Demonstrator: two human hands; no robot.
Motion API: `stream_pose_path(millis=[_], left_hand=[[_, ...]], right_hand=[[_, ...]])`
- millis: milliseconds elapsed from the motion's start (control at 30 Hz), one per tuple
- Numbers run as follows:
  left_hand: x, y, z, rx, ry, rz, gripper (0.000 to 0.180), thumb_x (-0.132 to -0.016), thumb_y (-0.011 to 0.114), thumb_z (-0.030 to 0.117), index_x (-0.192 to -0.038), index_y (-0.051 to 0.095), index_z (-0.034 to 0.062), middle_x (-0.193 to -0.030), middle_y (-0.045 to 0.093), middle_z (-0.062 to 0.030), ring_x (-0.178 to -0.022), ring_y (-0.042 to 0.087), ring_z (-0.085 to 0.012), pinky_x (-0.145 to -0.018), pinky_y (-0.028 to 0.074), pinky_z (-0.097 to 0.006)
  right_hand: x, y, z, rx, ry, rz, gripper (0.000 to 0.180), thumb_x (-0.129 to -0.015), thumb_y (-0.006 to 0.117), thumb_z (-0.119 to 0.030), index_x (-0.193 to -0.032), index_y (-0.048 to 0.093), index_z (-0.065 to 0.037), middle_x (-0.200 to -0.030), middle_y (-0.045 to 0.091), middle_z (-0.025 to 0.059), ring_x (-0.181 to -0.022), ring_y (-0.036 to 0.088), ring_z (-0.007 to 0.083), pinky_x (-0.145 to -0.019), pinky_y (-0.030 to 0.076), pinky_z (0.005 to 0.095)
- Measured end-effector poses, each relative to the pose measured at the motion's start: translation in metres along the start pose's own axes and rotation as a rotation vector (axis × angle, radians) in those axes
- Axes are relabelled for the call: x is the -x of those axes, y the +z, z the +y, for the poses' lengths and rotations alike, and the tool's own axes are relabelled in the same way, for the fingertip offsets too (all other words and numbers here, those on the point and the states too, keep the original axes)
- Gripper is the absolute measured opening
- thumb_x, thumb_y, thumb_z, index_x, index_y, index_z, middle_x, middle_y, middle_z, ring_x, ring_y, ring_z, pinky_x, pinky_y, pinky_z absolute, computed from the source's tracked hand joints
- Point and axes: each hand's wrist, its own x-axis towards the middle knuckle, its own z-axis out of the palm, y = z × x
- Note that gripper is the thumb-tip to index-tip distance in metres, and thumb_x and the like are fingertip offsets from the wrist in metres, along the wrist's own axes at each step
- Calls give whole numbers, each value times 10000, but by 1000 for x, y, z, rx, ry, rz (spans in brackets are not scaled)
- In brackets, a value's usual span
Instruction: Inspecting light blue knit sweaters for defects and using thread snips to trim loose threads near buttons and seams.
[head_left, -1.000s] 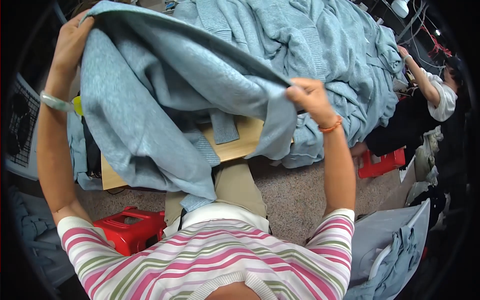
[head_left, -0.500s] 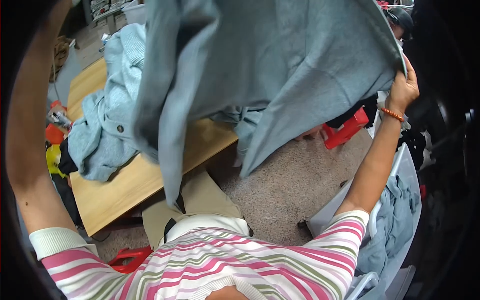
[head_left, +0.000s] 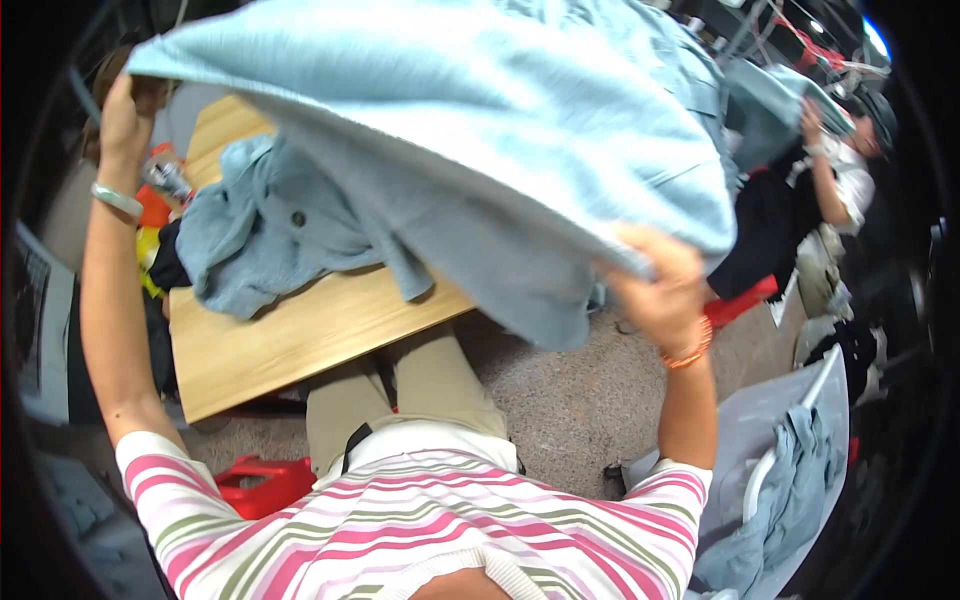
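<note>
A light blue knit garment (head_left: 480,90) is spread in the air between my two hands, covering much of the far view. My left hand (head_left: 125,125), with a pale bangle at its wrist, is closed on the garment's far left corner. Near the lower right edge, my right hand (head_left: 655,285) grips the same garment; it is blurred by motion, and an orange beaded bracelet circles the wrist. Below the raised cloth, a crumpled blue garment with a dark button (head_left: 297,218) lies on the wooden table (head_left: 290,345). Whether the two are joined is hidden.
To my right stands a pale plastic bin (head_left: 825,450) with blue-grey garments (head_left: 785,500) inside. At the far right another person (head_left: 845,180) holds up a blue-grey cloth (head_left: 765,105). Red stools (head_left: 265,485) are by my left side and beyond the table at right.
My right hand has come down and inward with the garment's edge. My left hand now shows at the far left corner, and the cloth has swung from hanging to billowing across the view.
</note>
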Motion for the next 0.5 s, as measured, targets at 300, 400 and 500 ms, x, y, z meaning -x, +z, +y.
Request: stream_pose_path(millis=[300,400,500], left_hand=[[117,-156,-84,-25,-255,52,335,-1000,375,148,-1161,585,-56,-1198,628,-144,-1128,576,-246,-1015,432,-365],[119,-152,-87,-38,-268,65,337,-1006,371,154,-1169,583,-51,-1208,625,-143,-1131,575,-251,-1007,440,-373],[111,-139,-91,-21,-296,65,332,-1009,372,171,-1174,594,-11,-1180,634,-109,-1057,592,-217,-915,472,-337]], right_hand=[[76,160,-9,-317,3,-553,255,-880,644,-194,-1098,679,-66,-783,654,135,-667,627,311,-587,490,377],[78,151,-19,-244,67,-687,249,-888,633,-223,-1094,690,-96,-828,676,134,-692,648,308,-589,503,373],[84,147,-9,-329,113,-568,227,-868,655,-172,-1055,697,-51,-884,694,153,-725,667,307,-633,525,362]])
